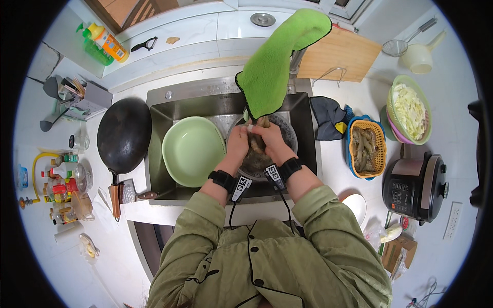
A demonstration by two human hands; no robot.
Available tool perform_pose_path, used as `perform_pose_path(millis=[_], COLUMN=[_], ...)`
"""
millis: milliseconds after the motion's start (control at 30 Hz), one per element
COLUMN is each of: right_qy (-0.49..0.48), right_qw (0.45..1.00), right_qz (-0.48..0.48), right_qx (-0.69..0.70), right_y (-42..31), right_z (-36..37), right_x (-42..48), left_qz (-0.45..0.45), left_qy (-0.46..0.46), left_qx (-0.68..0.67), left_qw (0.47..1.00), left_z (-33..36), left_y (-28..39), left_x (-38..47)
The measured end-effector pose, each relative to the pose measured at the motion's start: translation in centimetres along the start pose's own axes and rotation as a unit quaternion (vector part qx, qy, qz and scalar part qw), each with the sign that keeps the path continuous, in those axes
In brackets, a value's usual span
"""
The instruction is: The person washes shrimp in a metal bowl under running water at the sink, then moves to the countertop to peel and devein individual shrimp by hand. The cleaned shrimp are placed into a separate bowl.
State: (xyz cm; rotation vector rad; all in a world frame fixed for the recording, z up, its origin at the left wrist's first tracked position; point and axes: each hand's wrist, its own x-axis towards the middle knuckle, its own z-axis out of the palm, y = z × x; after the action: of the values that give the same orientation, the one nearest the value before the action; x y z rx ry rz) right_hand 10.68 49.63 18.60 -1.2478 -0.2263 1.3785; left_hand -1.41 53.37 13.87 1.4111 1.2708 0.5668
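Both hands are close together over a round bowl [290, 133] of dark, cloudy water in the right part of the steel sink [158, 192]. My left hand [236, 144] and my right hand [274, 139] have their fingertips together around something pale and small, possibly a piece of shrimp; the fingers partly hide it. Brownish shrimp-like pieces [256, 145] show between the hands. A green microfibre cloth [265, 77] hangs over the faucet just beyond them and covers part of the bowl. Left of my hands, a light green basin [194, 150] stands in the sink.
A black wok [124, 134] and a cleaver [129, 192] lie left of the sink. To the right are a dark cloth [327, 117], an orange basket [381, 148] of shrimp, a colander [427, 127] of cut cabbage and an electric pressure cooker [414, 188]. A wooden cutting board [339, 54] leans behind.
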Motion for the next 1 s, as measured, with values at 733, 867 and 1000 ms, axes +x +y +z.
perform_pose_path(millis=[733,867,1000], right_qy=[-0.077,-0.052,-0.035], right_qw=[0.994,0.993,0.992], right_qz=[0.072,0.093,0.105], right_qx=[0.017,0.043,0.055], right_y=[-0.2,-0.2,-0.3], right_z=[-2.8,-3.5,-4.0], right_x=[-1.0,-1.0,-1.1], left_qz=[-0.045,0.033,0.08], left_qy=[-0.2,-0.09,-0.063], left_qx=[-0.226,-0.048,0.023], left_qw=[0.952,0.994,0.994], left_z=[-1.4,-0.7,-0.5], left_y=[0.9,0.1,-0.3], left_x=[-0.4,0.0,0.3])
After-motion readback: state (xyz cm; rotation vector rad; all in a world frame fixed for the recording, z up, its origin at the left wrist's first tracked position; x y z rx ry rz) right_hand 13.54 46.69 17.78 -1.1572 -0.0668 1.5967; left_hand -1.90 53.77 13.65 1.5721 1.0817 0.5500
